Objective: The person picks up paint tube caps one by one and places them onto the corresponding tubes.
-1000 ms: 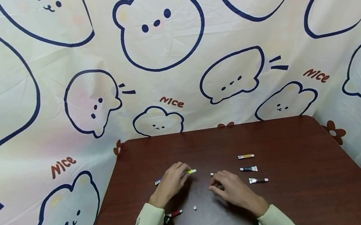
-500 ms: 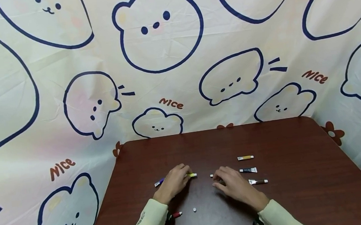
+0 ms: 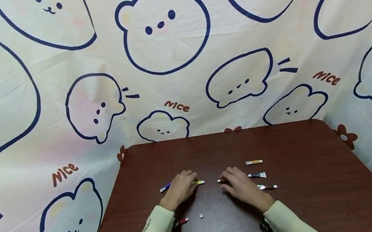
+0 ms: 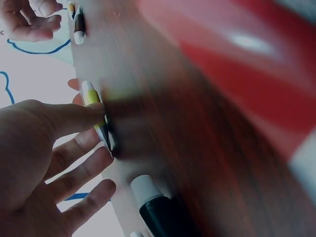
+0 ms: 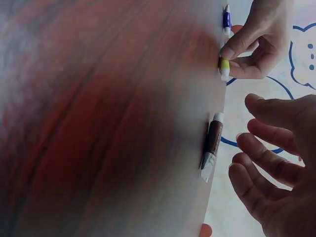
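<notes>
My left hand [image 3: 179, 188] pinches a small yellow paint tube [image 4: 92, 97] between thumb and fingers, low over the table, its white cap pointing right. Under the fingers of my right hand [image 3: 241, 187] lies a brown paint tube [image 5: 215, 137] with a white cap. In the right wrist view this hand's fingers are loosely bent and stand apart from the brown tube. To the left of my left hand is a purple paint tube [image 3: 165, 187]. A red paint tube [image 3: 183, 221] lies near the left wrist, partly covered by it.
On the brown table [image 3: 297, 150], an ochre tube [image 3: 254, 162], a dark blue-black tube [image 3: 257, 175] and another brown tube [image 3: 267, 187] form a column at right. A small white cap [image 3: 201, 216] lies front centre. A dark tube [image 4: 165, 215] shows in the left wrist view.
The left hand has brought the yellow tube down and slightly nearer. The right hand has shifted slightly right and away from me, so more of the brown tube shows.
</notes>
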`<state>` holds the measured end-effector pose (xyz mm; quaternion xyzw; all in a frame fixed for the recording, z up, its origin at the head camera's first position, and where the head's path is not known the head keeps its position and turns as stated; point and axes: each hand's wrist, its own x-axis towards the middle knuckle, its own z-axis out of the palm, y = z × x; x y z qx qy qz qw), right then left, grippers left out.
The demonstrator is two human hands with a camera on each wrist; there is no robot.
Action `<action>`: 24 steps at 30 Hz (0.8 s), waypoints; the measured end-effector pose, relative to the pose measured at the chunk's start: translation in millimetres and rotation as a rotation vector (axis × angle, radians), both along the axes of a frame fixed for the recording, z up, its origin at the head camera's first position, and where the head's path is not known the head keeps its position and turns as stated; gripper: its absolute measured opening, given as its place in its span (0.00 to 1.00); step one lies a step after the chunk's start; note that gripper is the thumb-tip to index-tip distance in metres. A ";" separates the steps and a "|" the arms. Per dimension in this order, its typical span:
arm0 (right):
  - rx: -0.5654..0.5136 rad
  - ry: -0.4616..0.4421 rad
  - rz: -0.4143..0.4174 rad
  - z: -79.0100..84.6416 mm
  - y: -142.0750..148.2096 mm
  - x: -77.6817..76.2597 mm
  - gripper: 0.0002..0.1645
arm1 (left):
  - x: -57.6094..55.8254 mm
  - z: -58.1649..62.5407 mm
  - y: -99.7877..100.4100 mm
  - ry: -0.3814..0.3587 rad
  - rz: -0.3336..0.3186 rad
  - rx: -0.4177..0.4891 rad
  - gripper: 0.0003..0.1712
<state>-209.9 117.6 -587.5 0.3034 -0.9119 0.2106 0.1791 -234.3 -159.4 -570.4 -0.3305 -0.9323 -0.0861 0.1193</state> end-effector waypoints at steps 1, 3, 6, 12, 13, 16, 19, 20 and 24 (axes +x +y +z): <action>0.008 -0.008 -0.003 -0.3 -0.1 -0.9 0.17 | 0.0 -0.1 -0.2 0.009 0.000 -0.003 0.09; 0.024 -0.019 -0.011 -1.4 -0.3 -2.7 0.17 | 0.1 -0.7 -0.9 0.018 0.004 -0.009 0.09; 0.045 -0.027 -0.017 -2.7 -0.4 -4.9 0.18 | 0.7 -0.8 -1.8 0.026 0.008 -0.017 0.09; 0.081 -0.050 -0.032 -2.8 -1.4 -7.7 0.18 | 2.1 0.1 -3.4 -0.008 0.020 -0.026 0.08; 0.082 -0.056 -0.035 -2.8 -1.7 -8.2 0.18 | 2.5 0.5 -3.7 -0.015 0.024 -0.026 0.08; 0.089 -0.069 -0.048 -2.9 -2.6 -8.9 0.19 | 4.5 1.0 -4.9 -0.019 0.029 -0.034 0.09; 0.096 -0.084 -0.054 -3.0 -3.5 -8.7 0.19 | 9.1 1.8 -6.8 -0.016 0.031 -0.046 0.11; 0.101 -0.090 -0.057 -3.3 -3.7 -8.7 0.19 | 11.0 2.4 -7.5 -0.018 0.032 -0.048 0.12; 0.113 -0.120 -0.073 -4.6 -5.1 -10.5 0.19 | 18.8 5.7 -9.6 -0.004 0.029 -0.053 0.14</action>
